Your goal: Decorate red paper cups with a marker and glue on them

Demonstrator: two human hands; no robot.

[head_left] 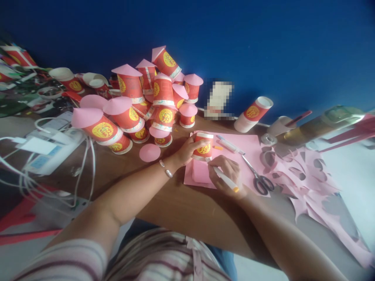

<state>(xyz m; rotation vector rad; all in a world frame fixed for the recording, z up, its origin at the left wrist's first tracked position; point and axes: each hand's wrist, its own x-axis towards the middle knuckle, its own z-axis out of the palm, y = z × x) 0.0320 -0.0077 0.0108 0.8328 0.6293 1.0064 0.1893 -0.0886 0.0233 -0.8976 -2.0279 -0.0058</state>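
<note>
My left hand (186,151) is closed around a red paper cup (202,145) with a yellow round print, its white rim facing up. In my right hand (227,170) is a white marker pen (225,179) with an orange end, its tip close to the cup's lower edge; whether it touches I cannot tell. Beneath both hands lies a pink paper sheet (252,146), with a small stack of pink paper (201,172) on it. An orange pen cap (217,147), a clear-barrelled pen (227,143) and scissors (258,177) rest to the right of the cup.
Several red cups with pink cone tops (127,84) are piled at the back left. White cables (84,168) and a power strip (48,146) lie left. Pink paper scraps (307,179) spread over the right side. Stacked cups (253,113) lean near the blue wall (249,47).
</note>
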